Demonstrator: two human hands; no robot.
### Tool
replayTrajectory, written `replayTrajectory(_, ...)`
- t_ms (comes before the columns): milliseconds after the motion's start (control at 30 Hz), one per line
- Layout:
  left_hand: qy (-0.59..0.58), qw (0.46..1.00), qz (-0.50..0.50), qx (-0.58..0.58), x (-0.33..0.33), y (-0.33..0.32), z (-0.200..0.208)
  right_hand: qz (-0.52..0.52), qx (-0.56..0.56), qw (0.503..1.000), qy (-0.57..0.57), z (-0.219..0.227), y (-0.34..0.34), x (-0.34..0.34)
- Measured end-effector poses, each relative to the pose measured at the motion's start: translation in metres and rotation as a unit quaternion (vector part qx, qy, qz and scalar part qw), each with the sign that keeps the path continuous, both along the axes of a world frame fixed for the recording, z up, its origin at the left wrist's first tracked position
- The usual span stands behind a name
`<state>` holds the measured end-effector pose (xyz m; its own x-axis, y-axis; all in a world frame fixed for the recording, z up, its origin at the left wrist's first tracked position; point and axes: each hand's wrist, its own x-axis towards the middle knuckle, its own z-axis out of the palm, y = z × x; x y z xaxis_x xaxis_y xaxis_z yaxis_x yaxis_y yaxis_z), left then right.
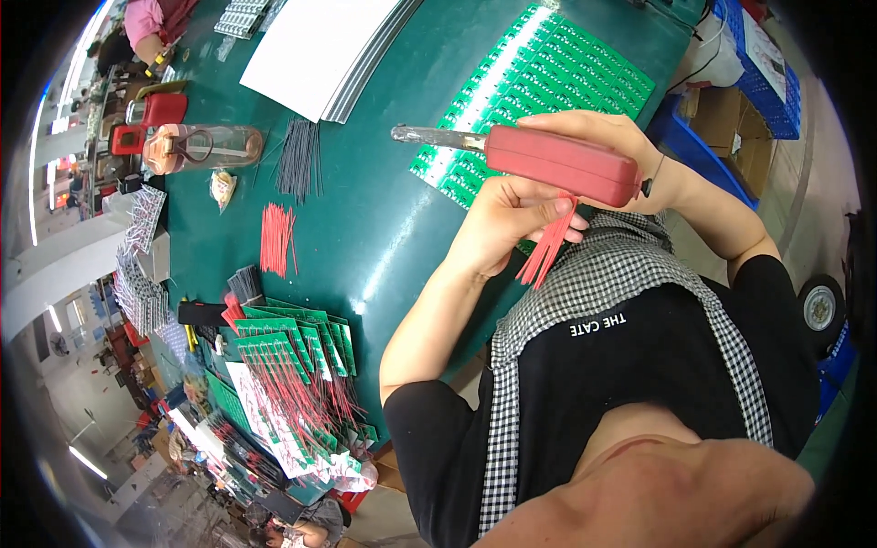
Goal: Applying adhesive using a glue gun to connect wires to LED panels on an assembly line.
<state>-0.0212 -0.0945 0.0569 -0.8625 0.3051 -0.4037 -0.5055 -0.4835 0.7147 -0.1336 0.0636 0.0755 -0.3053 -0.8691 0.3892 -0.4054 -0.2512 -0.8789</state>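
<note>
My left hand [512, 217] is closed on a bunch of red wires [546, 245], pinched between thumb and fingers, with the loose ends hanging toward the apron. Just beyond it, my right hand [603, 135] grips a red-bodied soldering iron [562, 164]; its metal tip points left over the table, and the body hides part of the fingers. Under and behind the tool lies a large sheet of green circuit boards [557, 68]. To the left, a small pile of red wires [277, 239] and a bundle of dark wires [300, 160] lie on the green table [365, 237].
At the table's near left are stacked green boards with red and dark wires attached [292, 356]. A pinkish bottle [215, 148] lies near the left edge. White sheets [320, 55] are stacked at the far side. A blue crate [767, 73] stands right; another person's arm [144, 36] shows far left.
</note>
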Motion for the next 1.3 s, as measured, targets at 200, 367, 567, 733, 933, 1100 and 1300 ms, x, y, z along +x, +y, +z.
replayTrajectory(200,0.022,1.000,0.004,0.000,0.000,0.001,-0.007,-0.011,-0.022,0.999,0.048,-0.002,0.000,-0.003)
replayTrajectory(367,-0.005,1.000,0.011,0.013,-0.001,-0.008,0.000,-0.085,-0.016,0.995,0.044,-0.012,0.021,-0.024)
replayTrajectory(567,0.000,1.000,0.016,0.007,0.005,-0.014,0.004,0.003,0.046,0.983,0.179,-0.014,0.020,-0.022)
replayTrajectory(733,0.174,0.871,0.183,-0.421,0.021,-0.065,0.006,-0.143,0.056,0.984,0.089,0.019,0.030,-0.007)
replayTrajectory(933,0.265,0.515,0.133,-0.804,0.052,-0.100,-0.021,-0.126,0.121,0.983,0.054,0.023,0.008,0.005)
replayTrajectory(1100,0.294,0.494,0.113,-0.810,0.047,-0.099,-0.055,-0.084,0.142,0.917,-0.363,-0.019,-0.014,0.019)
replayTrajectory(1300,0.325,0.453,0.108,-0.823,0.046,-0.101,-0.060,-0.074,0.218,0.914,-0.335,-0.038,-0.011,0.028)
